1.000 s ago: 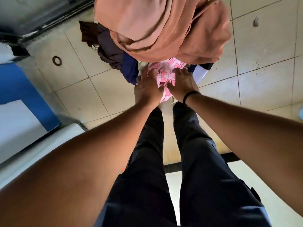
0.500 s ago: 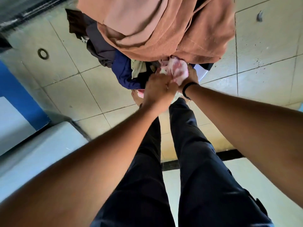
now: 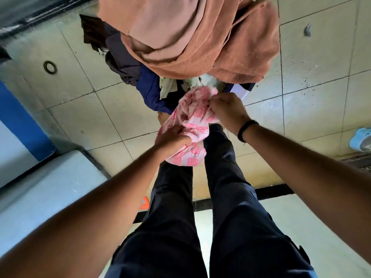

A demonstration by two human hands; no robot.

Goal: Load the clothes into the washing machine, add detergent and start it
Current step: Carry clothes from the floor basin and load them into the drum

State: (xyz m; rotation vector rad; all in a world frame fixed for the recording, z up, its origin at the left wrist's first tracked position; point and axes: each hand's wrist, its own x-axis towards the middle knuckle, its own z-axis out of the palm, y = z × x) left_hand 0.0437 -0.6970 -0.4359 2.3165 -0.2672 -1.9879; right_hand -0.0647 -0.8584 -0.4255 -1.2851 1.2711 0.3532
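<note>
Both hands, left hand (image 3: 172, 138) and right hand (image 3: 225, 111), gripping pink cloth (image 3: 192, 119), fingers buried in folds

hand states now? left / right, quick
Left hand: closed, gripping the lower part of the pink patterned cloth garment.
Right hand: closed, gripping the upper part of the same garment.

Soft daylight filled the view, brightest on the pale tiled floor (image 3: 313, 93), which showed a mild sheen. The bare forearms near the lower corners looked stretched by wide-angle distortion. Focus was slightly soft throughout.
</note>
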